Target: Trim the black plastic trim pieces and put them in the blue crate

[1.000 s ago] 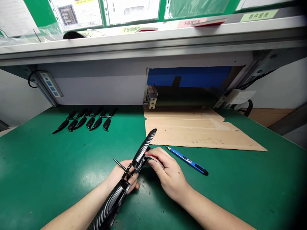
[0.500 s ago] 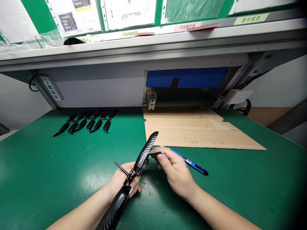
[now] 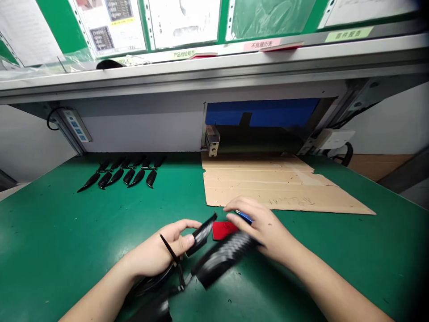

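Observation:
My left hand [image 3: 167, 248] is closed around a black folding propeller, its thumb pressing on one ribbed blade [image 3: 201, 236]. A thin black rod sticks up from the propeller beside the wrist. Another blade [image 3: 224, 257] of the propeller, smeared by motion, reaches across toward my right hand [image 3: 261, 228]. That hand hangs over the bench with its fingers apart. Beneath its fingertips lies a small red flat pad [image 3: 224, 230]. A blue pen-like tool [image 3: 244, 217] shows partly behind the fingers. Whether the right hand touches the tool or the blurred blade is unclear.
Several black propellers [image 3: 117, 175] lie in a row at the back left of the green bench [image 3: 67, 232]. A cardboard sheet [image 3: 254, 188] covers the back right. Above hangs a metal shelf edge [image 3: 187, 74]; a metal bracket [image 3: 212, 141] juts out below it.
My right hand has let go of a dark flat piece and opened. A red pad now lies on the bench. The propeller has swung round in my left hand, its blades blurred.

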{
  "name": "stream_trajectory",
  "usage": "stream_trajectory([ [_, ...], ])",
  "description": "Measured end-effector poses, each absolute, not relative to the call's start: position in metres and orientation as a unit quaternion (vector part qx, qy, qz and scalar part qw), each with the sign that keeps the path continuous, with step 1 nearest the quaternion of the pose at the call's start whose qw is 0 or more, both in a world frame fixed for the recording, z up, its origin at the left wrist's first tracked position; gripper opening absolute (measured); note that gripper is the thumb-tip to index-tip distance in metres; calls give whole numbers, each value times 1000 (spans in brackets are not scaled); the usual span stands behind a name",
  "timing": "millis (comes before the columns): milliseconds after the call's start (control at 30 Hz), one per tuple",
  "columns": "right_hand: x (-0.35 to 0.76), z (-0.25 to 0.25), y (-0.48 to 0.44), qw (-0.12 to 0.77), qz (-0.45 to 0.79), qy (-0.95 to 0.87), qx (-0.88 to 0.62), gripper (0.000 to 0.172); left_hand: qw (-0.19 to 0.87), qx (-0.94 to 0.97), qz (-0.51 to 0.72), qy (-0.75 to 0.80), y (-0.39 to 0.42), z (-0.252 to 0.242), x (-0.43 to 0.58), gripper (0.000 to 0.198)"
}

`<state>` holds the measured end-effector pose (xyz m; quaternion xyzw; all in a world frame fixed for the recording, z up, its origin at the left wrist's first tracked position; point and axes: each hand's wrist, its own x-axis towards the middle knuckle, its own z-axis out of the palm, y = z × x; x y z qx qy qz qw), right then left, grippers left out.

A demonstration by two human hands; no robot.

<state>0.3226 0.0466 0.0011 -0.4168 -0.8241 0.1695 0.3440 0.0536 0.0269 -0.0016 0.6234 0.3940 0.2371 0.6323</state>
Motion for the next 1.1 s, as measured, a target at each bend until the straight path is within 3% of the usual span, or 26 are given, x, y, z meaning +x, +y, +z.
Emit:
stream_trajectory([
  [100,314,5,39,350,122,-853,-368,17,480,738,159,447,18,2,58,75],
  [200,295,3,24,204,81,-913,-343,37,425,780,125,442,12,-7,68,105],
  [300,278,-5,12,81,47,-927,-364,42,442,787,120,413,8,-14,76,114],
  [400,273,-12,11,27,40,-922,-384,28,413,797,137,418,5,-13,78,95],
  [500,278,-14,17,78,60,-909,-404,22,296,819,173,460,5,-7,77,37],
  [533,280,-14,20,106,68,-902,-413,21,272,822,178,467,6,-5,76,28],
  [600,281,-14,24,162,87,-889,-419,20,314,817,175,451,8,-2,73,36],
  [667,280,-14,25,197,121,-890,-392,20,428,800,150,393,10,-1,68,41],
  [733,279,-13,21,185,150,-904,-355,19,483,795,105,351,11,-2,64,41],
  [867,285,-7,6,86,190,-922,-327,21,401,843,38,356,6,-11,60,43],
  [967,292,-5,2,40,312,-910,-269,27,414,863,19,290,5,-11,59,43],
  [1033,299,-6,12,73,371,-886,-269,30,448,850,29,274,8,-4,57,36],
  [1100,308,-8,30,202,367,-833,-362,16,480,821,73,302,14,6,54,30],
])
